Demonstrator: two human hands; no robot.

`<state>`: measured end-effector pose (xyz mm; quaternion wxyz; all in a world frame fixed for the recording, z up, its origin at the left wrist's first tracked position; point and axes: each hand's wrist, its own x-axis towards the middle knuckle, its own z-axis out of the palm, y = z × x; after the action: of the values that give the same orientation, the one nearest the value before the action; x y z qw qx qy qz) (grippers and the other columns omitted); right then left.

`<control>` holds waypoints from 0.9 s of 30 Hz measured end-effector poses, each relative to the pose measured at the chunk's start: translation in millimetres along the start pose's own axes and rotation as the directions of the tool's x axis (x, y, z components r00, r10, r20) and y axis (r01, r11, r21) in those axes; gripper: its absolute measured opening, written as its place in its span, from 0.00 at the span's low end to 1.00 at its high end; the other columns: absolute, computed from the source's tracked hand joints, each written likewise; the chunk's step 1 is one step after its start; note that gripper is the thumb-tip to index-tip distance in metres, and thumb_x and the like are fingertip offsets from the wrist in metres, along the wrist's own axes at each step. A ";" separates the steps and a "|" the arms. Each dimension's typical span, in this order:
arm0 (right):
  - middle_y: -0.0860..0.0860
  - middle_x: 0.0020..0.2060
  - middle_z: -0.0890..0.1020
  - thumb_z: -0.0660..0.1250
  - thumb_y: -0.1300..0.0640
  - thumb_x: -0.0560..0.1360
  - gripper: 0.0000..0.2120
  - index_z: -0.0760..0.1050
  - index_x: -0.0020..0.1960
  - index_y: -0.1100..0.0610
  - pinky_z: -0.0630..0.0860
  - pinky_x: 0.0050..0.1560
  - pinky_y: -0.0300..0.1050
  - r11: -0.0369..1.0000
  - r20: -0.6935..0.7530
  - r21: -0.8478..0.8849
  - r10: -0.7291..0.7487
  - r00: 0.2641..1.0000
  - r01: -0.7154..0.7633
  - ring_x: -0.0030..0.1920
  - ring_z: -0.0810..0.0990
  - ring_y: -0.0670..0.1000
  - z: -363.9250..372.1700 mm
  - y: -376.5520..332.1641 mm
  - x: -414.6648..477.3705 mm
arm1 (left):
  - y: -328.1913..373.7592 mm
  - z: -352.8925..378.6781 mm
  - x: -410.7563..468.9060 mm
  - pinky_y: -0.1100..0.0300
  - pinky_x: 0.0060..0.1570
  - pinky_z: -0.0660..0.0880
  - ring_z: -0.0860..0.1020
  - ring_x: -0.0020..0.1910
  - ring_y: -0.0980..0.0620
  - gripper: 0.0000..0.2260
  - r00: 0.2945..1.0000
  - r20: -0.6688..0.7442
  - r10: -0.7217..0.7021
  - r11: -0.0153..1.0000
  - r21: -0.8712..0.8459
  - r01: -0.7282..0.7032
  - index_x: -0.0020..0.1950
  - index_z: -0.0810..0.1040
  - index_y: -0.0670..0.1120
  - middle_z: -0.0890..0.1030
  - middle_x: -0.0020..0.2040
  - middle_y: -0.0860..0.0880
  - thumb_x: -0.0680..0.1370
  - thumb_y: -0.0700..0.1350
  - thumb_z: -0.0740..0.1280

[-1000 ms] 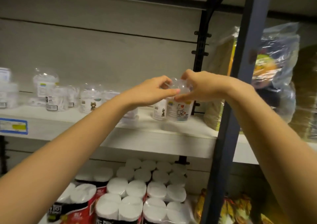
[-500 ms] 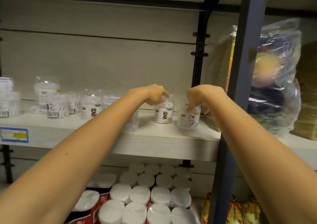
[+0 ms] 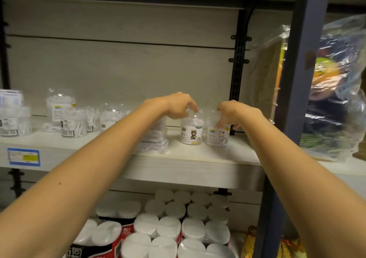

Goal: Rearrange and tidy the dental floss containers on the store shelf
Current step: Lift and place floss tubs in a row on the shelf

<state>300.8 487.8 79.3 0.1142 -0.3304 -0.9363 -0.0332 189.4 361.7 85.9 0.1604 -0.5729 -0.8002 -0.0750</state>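
cat-label tub (image 3: 191,131) + pink-label tub (image 3: 217,137): upright, just beside each other, right end of shelf (image 3: 198,158), near back edge | why: probably pairing them, labels forward | left hand (image 3: 176,107): fingertips pinch cat-label tub's clear lid | right hand (image 3: 231,113): fingers curled narrowly around pink-label tub's top | other tubs (image 3: 73,122): left end

Bare shelf (image 3: 208,155) before right container (image 3: 217,137)

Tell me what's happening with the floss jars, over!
Left hand grips the left jar from above. Right hand grips the right jar. Both upright, side by side on shelf. Clear boxes close on the left.
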 end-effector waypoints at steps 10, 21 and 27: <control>0.45 0.34 0.81 0.69 0.57 0.71 0.02 0.78 0.42 0.51 0.78 0.40 0.42 0.711 -0.672 0.498 -0.045 0.739 0.496 0.34 0.79 0.44 8.7 -2.6 -67.5 | -21.1 -15.4 -80.0 0.59 0.43 0.71 0.74 0.33 0.52 0.05 0.749 -0.605 -0.271 0.880 -0.470 -0.062 0.45 0.82 0.41 0.77 0.33 0.47 0.75 0.40 0.66; 0.48 0.35 0.80 0.71 0.56 0.67 0.05 0.77 0.39 0.47 0.74 0.32 0.45 0.414 -0.681 0.619 -0.141 0.719 0.667 0.32 0.76 0.51 63.6 -74.0 -151.4 | -87.8 25.0 -246.8 0.65 0.34 0.69 0.71 0.33 0.52 0.07 0.592 -0.652 -0.474 0.788 -0.614 -0.045 0.39 0.81 0.53 0.76 0.31 0.47 0.72 0.41 0.70; 0.48 0.32 0.80 0.70 0.59 0.68 0.05 0.77 0.41 0.51 0.75 0.35 0.43 0.509 -0.724 0.533 -0.139 0.676 0.676 0.36 0.78 0.49 56.5 -160.5 -143.7 | -155.9 12.3 -262.6 0.59 0.37 0.73 0.74 0.35 0.47 0.03 0.651 -0.653 -0.387 0.807 -0.582 -0.103 0.41 0.81 0.51 0.78 0.33 0.44 0.73 0.44 0.68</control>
<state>298.0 282.6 -7.4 0.5196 0.0273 -0.8195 0.2403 117.3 79.1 -5.6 0.2874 -0.4426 -0.6458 -0.5518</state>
